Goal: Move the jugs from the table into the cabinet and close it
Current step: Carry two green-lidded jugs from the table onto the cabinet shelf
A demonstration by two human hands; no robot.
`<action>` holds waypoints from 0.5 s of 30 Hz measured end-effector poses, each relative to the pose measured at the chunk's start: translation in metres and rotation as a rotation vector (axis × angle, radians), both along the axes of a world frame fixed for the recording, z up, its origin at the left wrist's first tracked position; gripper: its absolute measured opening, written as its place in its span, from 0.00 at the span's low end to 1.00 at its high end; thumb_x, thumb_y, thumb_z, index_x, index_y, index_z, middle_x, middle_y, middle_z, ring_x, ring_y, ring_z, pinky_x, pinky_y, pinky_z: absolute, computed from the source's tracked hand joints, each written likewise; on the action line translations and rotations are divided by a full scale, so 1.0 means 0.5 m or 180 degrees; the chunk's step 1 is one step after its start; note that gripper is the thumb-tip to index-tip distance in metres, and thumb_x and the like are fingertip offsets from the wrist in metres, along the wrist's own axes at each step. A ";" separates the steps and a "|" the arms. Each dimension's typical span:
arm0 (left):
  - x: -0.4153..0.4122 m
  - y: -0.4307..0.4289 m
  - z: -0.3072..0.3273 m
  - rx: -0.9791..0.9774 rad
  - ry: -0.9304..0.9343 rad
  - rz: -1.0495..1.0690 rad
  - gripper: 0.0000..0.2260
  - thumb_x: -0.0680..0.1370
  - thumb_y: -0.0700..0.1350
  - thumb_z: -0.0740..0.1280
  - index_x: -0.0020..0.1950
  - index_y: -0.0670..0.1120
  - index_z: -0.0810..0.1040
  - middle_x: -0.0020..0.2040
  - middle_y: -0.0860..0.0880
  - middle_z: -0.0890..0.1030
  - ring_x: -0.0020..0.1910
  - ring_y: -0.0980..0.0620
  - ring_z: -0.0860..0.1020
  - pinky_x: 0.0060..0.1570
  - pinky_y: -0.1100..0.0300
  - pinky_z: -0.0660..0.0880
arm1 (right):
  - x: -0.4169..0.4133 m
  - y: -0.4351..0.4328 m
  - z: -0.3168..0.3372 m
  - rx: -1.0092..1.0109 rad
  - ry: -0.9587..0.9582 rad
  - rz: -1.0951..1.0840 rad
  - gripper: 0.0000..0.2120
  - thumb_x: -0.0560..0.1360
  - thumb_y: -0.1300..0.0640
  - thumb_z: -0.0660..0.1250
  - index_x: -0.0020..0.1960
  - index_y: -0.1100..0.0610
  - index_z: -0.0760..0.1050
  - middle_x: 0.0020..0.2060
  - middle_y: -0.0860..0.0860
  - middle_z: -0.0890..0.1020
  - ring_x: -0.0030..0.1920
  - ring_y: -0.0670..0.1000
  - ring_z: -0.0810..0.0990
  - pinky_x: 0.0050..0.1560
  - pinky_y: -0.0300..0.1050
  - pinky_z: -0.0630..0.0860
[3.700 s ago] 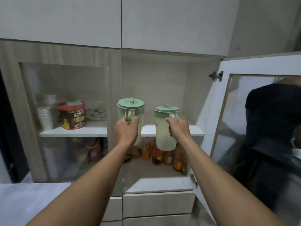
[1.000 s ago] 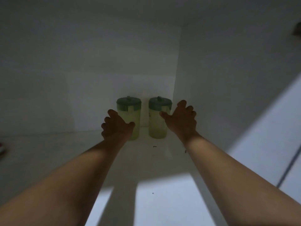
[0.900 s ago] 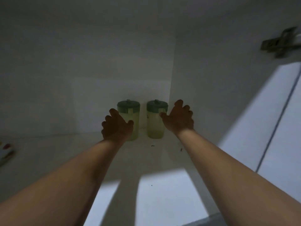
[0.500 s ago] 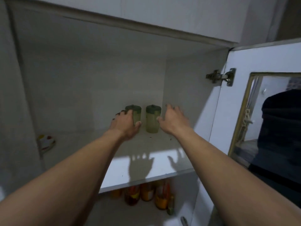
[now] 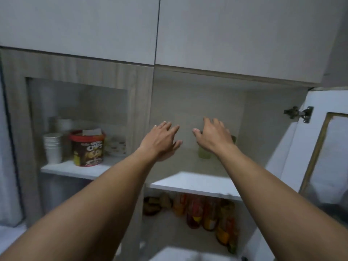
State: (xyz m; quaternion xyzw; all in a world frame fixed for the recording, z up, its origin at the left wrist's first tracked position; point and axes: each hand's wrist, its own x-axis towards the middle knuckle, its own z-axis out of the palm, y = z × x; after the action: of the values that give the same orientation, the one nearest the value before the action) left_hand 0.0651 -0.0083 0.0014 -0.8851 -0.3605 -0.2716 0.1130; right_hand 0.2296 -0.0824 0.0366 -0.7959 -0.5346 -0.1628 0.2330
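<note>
Both my hands hang in front of the open cabinet compartment, fingers spread, holding nothing. My left hand (image 5: pixel 162 141) is level with the shelf's back wall. My right hand (image 5: pixel 211 137) covers most of the two pale green jugs; only the lower part of one jug (image 5: pixel 204 154) and a dark green lid edge (image 5: pixel 233 139) show behind it. The jugs stand at the back right of the white shelf (image 5: pixel 194 183). The cabinet door (image 5: pixel 301 153) with its glass pane is swung open on the right, held by a metal hinge (image 5: pixel 298 113).
Behind the shut glass door on the left stand a stack of white cups (image 5: pixel 53 147) and a red-lidded cereal tub (image 5: pixel 87 147). Bottles and jars (image 5: pixel 205 211) fill the lower shelf. Shut white upper cabinets (image 5: pixel 158 29) run above.
Both hands have let go of the jugs and drawn back out of the compartment. The view has pulled back from deep inside the shelf, and the left door and upper cabinets show again.
</note>
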 end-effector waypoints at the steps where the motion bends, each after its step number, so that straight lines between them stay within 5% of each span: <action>1: -0.038 -0.012 -0.004 -0.0029 -0.0046 0.0154 0.30 0.80 0.60 0.57 0.78 0.45 0.60 0.77 0.39 0.63 0.77 0.42 0.60 0.74 0.45 0.59 | -0.029 -0.006 -0.002 -0.0007 -0.0002 0.0101 0.31 0.79 0.39 0.57 0.77 0.55 0.62 0.72 0.61 0.69 0.73 0.63 0.66 0.71 0.64 0.65; 8: -0.387 -0.110 -0.066 -0.0291 -0.0040 0.1469 0.33 0.80 0.63 0.53 0.81 0.48 0.52 0.80 0.39 0.53 0.79 0.40 0.51 0.75 0.39 0.52 | -0.292 -0.020 -0.048 -0.0202 0.0073 0.1066 0.34 0.80 0.39 0.56 0.81 0.54 0.54 0.76 0.62 0.63 0.75 0.63 0.61 0.72 0.66 0.61; 15: -0.667 -0.214 -0.117 -0.0646 -0.0177 0.2354 0.35 0.79 0.66 0.53 0.81 0.50 0.49 0.81 0.39 0.47 0.79 0.39 0.48 0.75 0.38 0.51 | -0.565 -0.021 -0.113 -0.0379 0.0235 0.1920 0.28 0.79 0.41 0.59 0.74 0.55 0.64 0.71 0.61 0.69 0.71 0.64 0.66 0.69 0.64 0.66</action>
State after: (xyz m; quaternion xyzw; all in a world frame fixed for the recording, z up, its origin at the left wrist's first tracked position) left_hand -0.2685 -0.1154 -0.0570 -0.6943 -0.6834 -0.1994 0.1053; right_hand -0.0527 -0.0927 -0.0200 -0.6189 -0.7465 -0.0257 0.2431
